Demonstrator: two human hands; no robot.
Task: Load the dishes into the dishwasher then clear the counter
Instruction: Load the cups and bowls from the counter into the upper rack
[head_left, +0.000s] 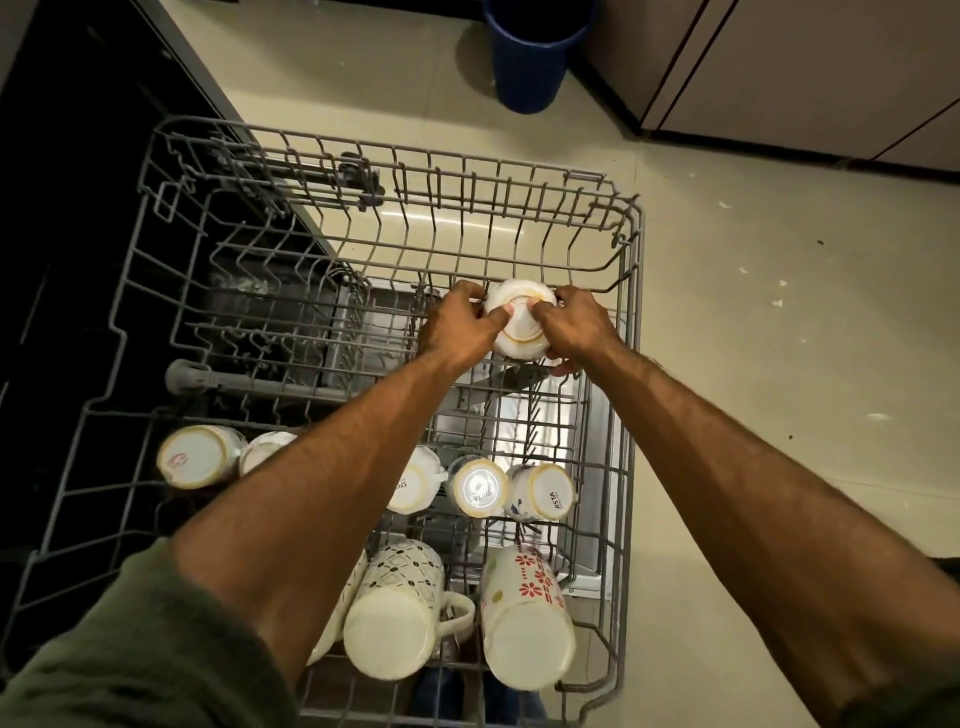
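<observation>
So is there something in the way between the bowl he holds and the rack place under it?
Nothing visible blocks it. Both hands, left and right, hold the upside-down bowl over the far right part of the rack; only bare wires show there. The mugs sit nearer.

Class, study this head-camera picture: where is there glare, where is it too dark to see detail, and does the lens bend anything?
Head view: glare whitens the base of one upturned cup and streaks the floor behind the rack; the dishwasher interior at left is nearly black, detail lost; the wide lens bows the rack's wires and stretches the forearms; the hands, left hand and right hand, look sharp.
</observation>
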